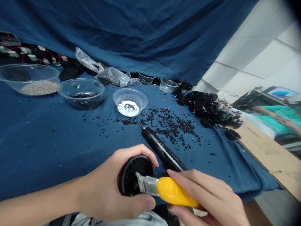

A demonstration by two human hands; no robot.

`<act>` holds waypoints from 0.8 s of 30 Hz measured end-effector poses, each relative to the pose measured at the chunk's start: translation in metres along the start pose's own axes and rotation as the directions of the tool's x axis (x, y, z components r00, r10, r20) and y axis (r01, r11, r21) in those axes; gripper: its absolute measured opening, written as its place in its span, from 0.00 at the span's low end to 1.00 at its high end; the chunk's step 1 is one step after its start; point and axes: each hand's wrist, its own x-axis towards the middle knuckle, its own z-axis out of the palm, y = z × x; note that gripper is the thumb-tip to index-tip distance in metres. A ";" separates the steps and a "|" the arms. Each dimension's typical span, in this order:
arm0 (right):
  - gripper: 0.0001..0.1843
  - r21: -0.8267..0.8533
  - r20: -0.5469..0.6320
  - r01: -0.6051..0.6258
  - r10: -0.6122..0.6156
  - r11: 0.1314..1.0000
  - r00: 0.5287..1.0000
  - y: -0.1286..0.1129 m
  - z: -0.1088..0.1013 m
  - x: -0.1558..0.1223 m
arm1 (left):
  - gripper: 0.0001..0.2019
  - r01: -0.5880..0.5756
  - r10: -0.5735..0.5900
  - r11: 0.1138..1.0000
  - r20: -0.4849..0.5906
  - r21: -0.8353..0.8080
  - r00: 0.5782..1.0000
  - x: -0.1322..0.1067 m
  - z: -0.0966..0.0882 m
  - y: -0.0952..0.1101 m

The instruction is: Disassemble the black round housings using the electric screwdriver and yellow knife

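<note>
My left hand (105, 188) wraps round a black round plastic housing (128, 174), its open side facing up and toward the right. A paintbrush (175, 191) with a yellow handle and metal ferrule is gripped in my right hand (211, 197). Its pale bristles reach inside the housing; whether they touch the bottom I cannot tell. Just beyond my hands lies a black electric screwdriver (162, 147), its bit pointing away to the left and its near end hidden behind my right hand.
Many small black pieces (174, 125) are scattered past the screwdriver. A bowl with white content (129, 105), a bowl of dark parts (82, 97) and a bowl of small metal parts (39, 86) stand left. Black housings (204, 105) pile up right. A person (279, 121) sits beyond.
</note>
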 end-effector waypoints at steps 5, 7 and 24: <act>0.16 -0.024 0.012 0.020 -0.020 1.000 1.000 -0.001 -0.002 0.004 | 0.18 0.012 -0.012 1.000 0.022 -0.008 1.000 0.000 0.000 0.000; 0.17 -0.016 0.015 0.024 -0.023 1.000 1.000 -0.002 -0.001 0.004 | 0.17 0.012 -0.012 1.000 0.015 0.013 1.000 -0.001 0.000 0.001; 0.17 -0.010 -0.007 0.015 -0.015 1.000 1.000 -0.002 -0.001 0.003 | 0.17 -0.020 0.017 0.999 0.061 0.048 0.998 0.002 -0.002 0.000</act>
